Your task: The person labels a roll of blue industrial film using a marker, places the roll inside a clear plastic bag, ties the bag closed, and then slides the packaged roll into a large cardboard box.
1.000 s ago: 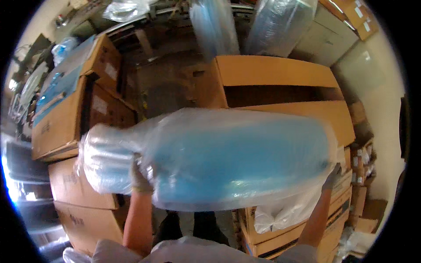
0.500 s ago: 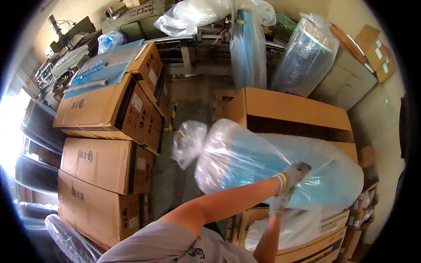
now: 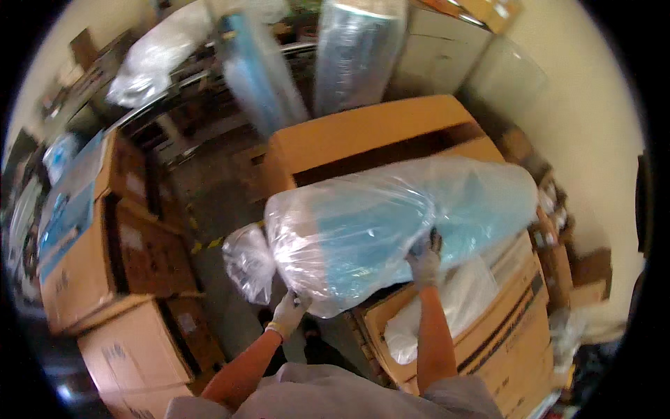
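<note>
The roll (image 3: 377, 241) slants above the near box (image 3: 513, 342), in front of the open box (image 3: 391, 129). Gloved right-hand (image 3: 423, 262) fingertips touch its near side; the left hand (image 3: 289, 313) curls by its lower-left end. Whether either pinches plastic, I cannot tell. Clear, wrinkled, shiny wrap covers light blue, bunching into a knot (image 3: 250, 262) at left. Dark print and a black band mark the near box; the stacked boxes (image 3: 77, 279) at left bear blurred print.
</note>
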